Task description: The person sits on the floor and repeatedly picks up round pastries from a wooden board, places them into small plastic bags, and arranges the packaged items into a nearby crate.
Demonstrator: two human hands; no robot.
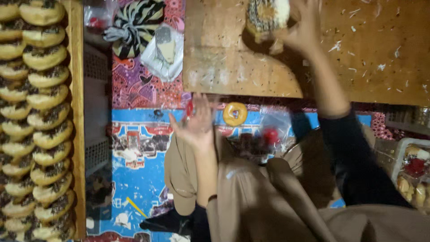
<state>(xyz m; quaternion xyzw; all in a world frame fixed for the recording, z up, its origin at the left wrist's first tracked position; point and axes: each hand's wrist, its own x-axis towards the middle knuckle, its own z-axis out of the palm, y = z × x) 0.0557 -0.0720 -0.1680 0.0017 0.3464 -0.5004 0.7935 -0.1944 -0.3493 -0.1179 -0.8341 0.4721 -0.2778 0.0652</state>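
Right hand (301, 28) gripping 1 doughnut (267, 15), left hand (195, 122) empty

A clear plastic bag (162, 53) with a pale printed label lies above the left hand (197, 123). Just right of that hand lies a crumpled clear bag (273, 127). A clear box of pastries (412, 172) sits below the right hand (302, 27), at the frame's edge.

looked like a small home doughnut-making setup, rows of sprinkle-topped doughnuts (42, 130) on a wooden tray (77, 134), crumb-strewn wooden board (233, 58), patterned floor mat (139, 148), packed pastries in a plastic box (414, 172)
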